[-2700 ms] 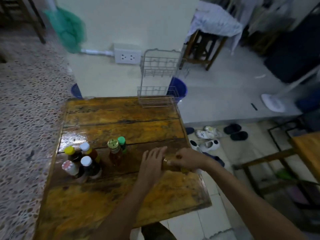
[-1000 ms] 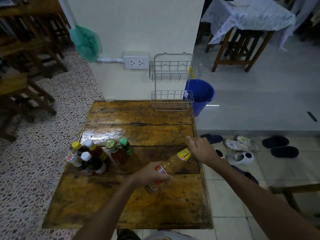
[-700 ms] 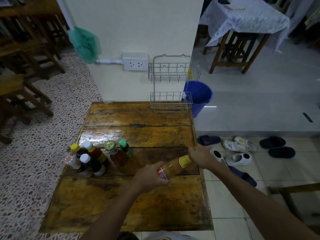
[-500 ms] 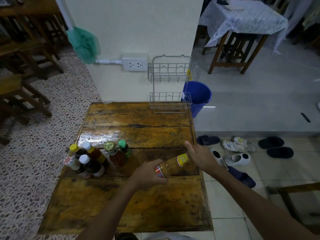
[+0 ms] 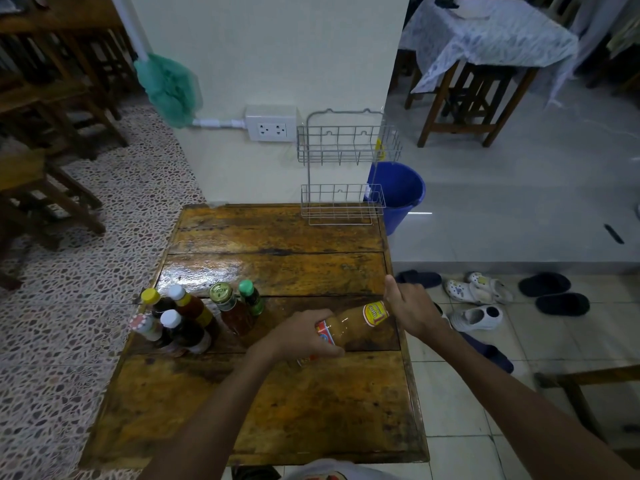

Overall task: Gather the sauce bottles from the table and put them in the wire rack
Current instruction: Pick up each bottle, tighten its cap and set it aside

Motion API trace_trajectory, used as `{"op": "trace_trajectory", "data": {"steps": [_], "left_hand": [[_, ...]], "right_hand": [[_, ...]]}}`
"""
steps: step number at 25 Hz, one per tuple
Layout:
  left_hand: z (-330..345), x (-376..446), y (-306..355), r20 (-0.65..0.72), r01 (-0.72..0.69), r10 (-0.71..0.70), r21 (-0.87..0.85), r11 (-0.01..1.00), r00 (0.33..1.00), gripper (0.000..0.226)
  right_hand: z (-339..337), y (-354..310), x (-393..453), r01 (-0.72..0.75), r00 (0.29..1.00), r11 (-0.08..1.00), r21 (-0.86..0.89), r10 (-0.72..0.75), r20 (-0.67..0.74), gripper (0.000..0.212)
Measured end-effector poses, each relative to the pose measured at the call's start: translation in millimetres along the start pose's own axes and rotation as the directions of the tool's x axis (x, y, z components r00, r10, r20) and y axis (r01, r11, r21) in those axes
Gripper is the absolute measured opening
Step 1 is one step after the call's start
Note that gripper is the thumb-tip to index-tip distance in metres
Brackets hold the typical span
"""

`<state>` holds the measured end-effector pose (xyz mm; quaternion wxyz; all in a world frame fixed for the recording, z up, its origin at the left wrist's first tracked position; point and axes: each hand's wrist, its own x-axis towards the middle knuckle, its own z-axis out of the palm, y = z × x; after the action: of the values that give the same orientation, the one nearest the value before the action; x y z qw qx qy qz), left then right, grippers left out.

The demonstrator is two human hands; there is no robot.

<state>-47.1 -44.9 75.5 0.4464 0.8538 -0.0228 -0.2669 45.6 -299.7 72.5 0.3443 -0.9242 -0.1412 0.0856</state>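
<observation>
A large amber sauce bottle (image 5: 349, 323) with a yellow neck label is held tilted above the tabletop (image 5: 277, 403), near its right edge. Its lower part is gripped by the left hand (image 5: 304, 336), fingers curled round it. The right hand (image 5: 410, 308) is set at the bottle's cap end, thumb raised; whether the cap is clasped cannot be told. Six smaller bottles are counted standing close together toward the left edge: a yellow-capped bottle (image 5: 154, 301), a white-capped orange bottle (image 5: 188, 303), a gold-lidded jar-like bottle (image 5: 232, 310), a green-capped bottle (image 5: 250, 296), a red-and-white-capped bottle (image 5: 143, 325) and a white-capped dark bottle (image 5: 183, 332). At the far right corner a two-tier wire rack (image 5: 343, 174) is stood against the wall, with nothing seen in either basket. Bare wood is left across the far and near parts of the tabletop. A blue bucket (image 5: 401, 194) is seen on the floor behind the rack.
</observation>
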Motion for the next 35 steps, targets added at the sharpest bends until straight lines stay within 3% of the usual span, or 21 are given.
{"op": "trace_trajectory", "data": {"steps": [2, 5, 7, 9, 11, 13, 15, 18, 20, 23, 25, 27, 28, 30, 32, 33, 35], "left_hand": [[10.9, -0.6, 3.8, -0.113, 0.024, 0.000, 0.209, 0.978, 0.994, 0.060], [37.6, -2.6, 3.8, -0.345, 0.090, 0.121, 0.538, 0.838, 0.931, 0.066], [53.8, -5.7, 1.9, -0.411, 0.121, 0.190, 0.620, 0.775, 0.892, 0.071], [60.8, -6.9, -2.8, -0.425, 0.127, 0.183, 0.605, 0.786, 0.886, 0.074], [53.2, -4.5, -4.7, -0.400, 0.108, 0.100, 0.466, 0.878, 0.911, 0.070], [36.5, 1.8, -7.1, -0.287, 0.043, -0.007, 0.119, 0.992, 0.958, 0.064], [19.7, 5.3, -10.0, -0.094, -0.003, -0.019, -0.230, 0.973, 0.995, 0.056], [4.9, 6.6, -11.1, 0.088, 0.007, 0.030, -0.399, 0.917, 0.996, 0.051], [4.1, 9.4, -10.2, 0.027, -0.010, 0.020, -0.320, 0.947, 0.999, 0.053], [10.6, 12.8, -5.8, -0.152, 0.001, 0.000, 0.007, 1.000, 0.988, 0.065], [17.2, 13.8, -2.4, -0.262, 0.055, 0.013, 0.253, 0.966, 0.965, 0.074], [26.8, 15.1, -2.1, -0.338, 0.112, 0.026, 0.382, 0.918, 0.941, 0.082], [31.9, 15.7, -3.4, -0.358, 0.128, 0.025, 0.397, 0.909, 0.934, 0.084], [39.8, 17.7, -7.7, -0.360, 0.139, 0.006, 0.376, 0.916, 0.933, 0.081], [44.6, 20.5, -12.2, -0.337, 0.132, -0.033, 0.275, 0.952, 0.941, 0.074], [45.7, 22.4, -13.2, -0.325, 0.115, -0.054, 0.172, 0.978, 0.944, 0.070], [46.1, 29.4, -10.6, -0.302, 0.058, -0.077, -0.070, 0.996, 0.950, 0.063]], "right_hand": [[4.8, 5.9, 4.7, -0.089, 0.995, 0.996, -0.017, 0.090, 0.031, 0.066], [11.0, 14.4, 6.3, -0.200, 0.972, 0.976, -0.083, 0.208, 0.112, 0.057], [11.1, 13.6, 6.6, -0.273, 0.931, 0.947, -0.166, 0.304, 0.203, 0.044], [9.2, 12.1, 6.9, -0.271, 0.912, 0.940, -0.210, 0.320, 0.258, 0.044], [4.5, 3.7, 4.4, -0.210, 0.957, 0.973, -0.098, 0.225, 0.183, 0.058], [0.4, -3.9, 3.3, 0.045, 0.999, 0.995, -0.086, -0.044, 0.008, 0.055], [-7.1, -9.0, 2.9, 0.246, 0.962, 0.956, -0.157, -0.260, -0.077, 0.045], [-14.6, -10.8, 9.5, 0.370, 0.907, 0.908, -0.196, -0.399, -0.136, 0.035], [-13.9, -13.0, 14.1, 0.319, 0.933, 0.939, -0.129, -0.335, -0.131, 0.040], [-3.0, -4.5, 18.4, 0.158, 0.982, 0.984, -0.077, -0.165, -0.093, 0.053], [3.3, 4.7, 21.8, -0.041, 0.999, 0.999, -0.022, 0.040, -0.032, 0.055], [5.7, 7.3, 23.7, -0.237, 0.961, 0.962, -0.137, 0.253, 0.110, 0.047], [9.6, 8.8, 23.3, -0.307, 0.937, 0.939, -0.158, 0.327, 0.123, 0.040], [13.6, 11.5, 21.0, -0.287, 0.937, 0.931, -0.225, 0.322, 0.138, 0.036], [10.5, 6.2, 14.7, -0.346, 0.929, 0.938, 0.009, 0.341, 0.143, 0.055], [10.4, 3.6, 12.6, -0.386, 0.921, 0.894, 0.229, 0.361, 0.145, 0.057], [6.0, -5.9, 12.2, -0.329, 0.944, 0.829, 0.453, 0.294, 0.147, 0.046]]}}
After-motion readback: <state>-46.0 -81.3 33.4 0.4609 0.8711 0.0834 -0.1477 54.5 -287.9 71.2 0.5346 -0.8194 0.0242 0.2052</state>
